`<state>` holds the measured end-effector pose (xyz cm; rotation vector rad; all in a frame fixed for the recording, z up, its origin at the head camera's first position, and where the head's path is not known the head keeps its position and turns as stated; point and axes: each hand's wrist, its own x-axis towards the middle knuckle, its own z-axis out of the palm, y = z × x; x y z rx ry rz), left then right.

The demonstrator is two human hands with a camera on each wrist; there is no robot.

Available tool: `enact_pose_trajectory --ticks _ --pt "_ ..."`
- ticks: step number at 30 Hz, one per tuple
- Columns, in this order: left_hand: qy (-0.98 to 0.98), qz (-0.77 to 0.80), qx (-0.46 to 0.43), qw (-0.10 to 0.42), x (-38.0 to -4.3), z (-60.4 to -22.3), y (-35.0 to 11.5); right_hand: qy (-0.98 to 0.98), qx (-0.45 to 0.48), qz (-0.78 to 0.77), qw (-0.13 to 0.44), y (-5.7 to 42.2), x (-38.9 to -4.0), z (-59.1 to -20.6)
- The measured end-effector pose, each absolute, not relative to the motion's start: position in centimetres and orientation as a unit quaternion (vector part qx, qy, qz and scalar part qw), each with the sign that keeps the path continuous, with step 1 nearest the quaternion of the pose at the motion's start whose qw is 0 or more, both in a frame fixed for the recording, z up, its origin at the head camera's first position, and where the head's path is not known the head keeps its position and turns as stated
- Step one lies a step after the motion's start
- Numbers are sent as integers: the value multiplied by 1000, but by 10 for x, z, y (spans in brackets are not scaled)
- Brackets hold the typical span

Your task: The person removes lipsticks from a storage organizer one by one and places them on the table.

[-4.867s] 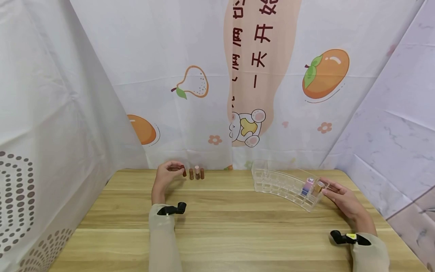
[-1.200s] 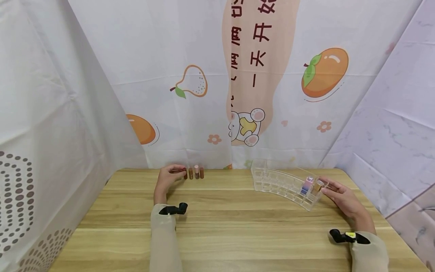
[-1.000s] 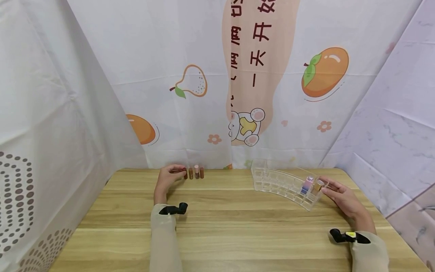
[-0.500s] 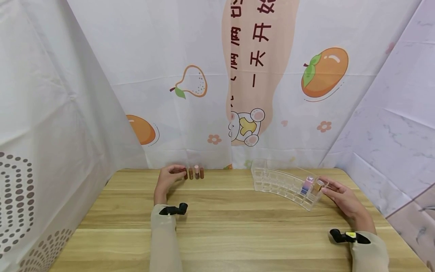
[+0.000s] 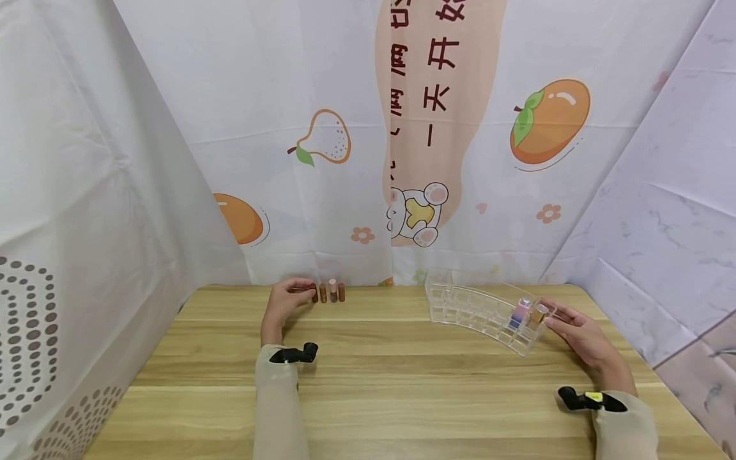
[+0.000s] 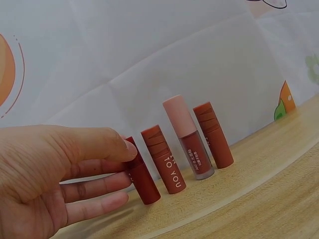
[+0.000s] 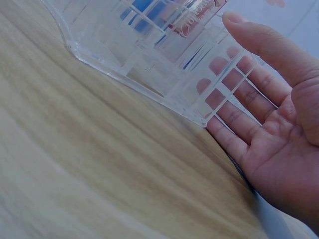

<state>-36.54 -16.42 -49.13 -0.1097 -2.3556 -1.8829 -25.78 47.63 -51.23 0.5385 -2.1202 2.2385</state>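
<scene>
In the left wrist view, my left hand (image 6: 60, 174) pinches a dark red lip gloss tube (image 6: 145, 181) near its top between thumb and fingers. The tube stands on the table at the left end of a short row. Beside it are a brown-red tube (image 6: 167, 169) lettered "TO YOU", a pink-capped lip gloss (image 6: 187, 127) and another brown-red tube (image 6: 214, 137). At the right, my right hand (image 5: 586, 338) rests against the end of a clear curved organizer (image 5: 477, 327), its fingers extended behind the wall and thumb at the near side.
The organizer holds a pink-and-blue tube (image 5: 520, 313) and a brownish tube with a pale top (image 5: 538, 314) at its right end. A wooden table (image 5: 414, 383) lies underneath. A printed white curtain (image 5: 322, 211) hangs along the back edge.
Several seconds ago the dark red tube was tilted in my left hand, left of the row; now it is upright beside it. The last second shows no clear movement, and my right hand keeps its place.
</scene>
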Motion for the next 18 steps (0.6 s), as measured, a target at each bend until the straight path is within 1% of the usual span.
enact_pose_trajectory --ticks 10,18 --pt "-782 -622 -13 38 -367 -490 -163 -673 178 718 4 476 -258 -512" --pt "-780 -624 -18 37 -366 -490 -162 -682 167 712 6 477 -259 -513"
